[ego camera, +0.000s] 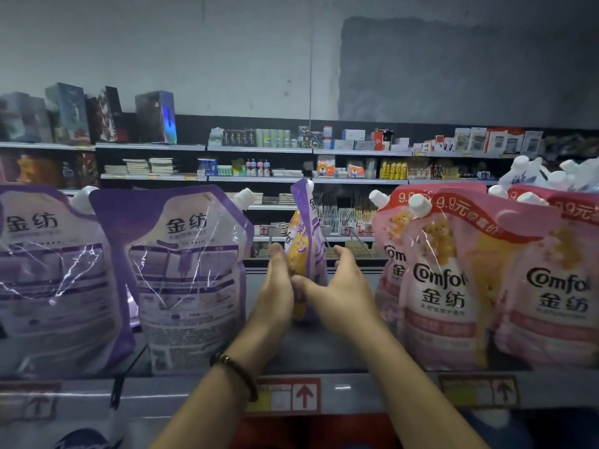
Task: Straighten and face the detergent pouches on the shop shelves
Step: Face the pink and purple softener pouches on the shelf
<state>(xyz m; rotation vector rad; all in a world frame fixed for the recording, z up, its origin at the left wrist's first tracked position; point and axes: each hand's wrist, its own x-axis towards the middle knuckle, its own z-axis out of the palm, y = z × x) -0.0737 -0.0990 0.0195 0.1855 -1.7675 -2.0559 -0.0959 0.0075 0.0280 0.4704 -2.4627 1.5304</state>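
On the near shelf (324, 354), two purple pouches (181, 273) stand at the left with their backs showing, and pink pouches (453, 286) stand at the right, fronts forward. Between them, in the gap, a narrow purple-and-yellow pouch (306, 241) stands upright, turned edge-on. The left hand (277, 283) presses its left side and the right hand (337, 283) its right, fingers (345, 257) loosely curled around it.

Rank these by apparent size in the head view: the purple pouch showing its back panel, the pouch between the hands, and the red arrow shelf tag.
1. Purple pouch showing its back panel, though it sits nearer the camera.
2. Pouch between the hands, turned edge-on, so it looks narrow.
3. Red arrow shelf tag.
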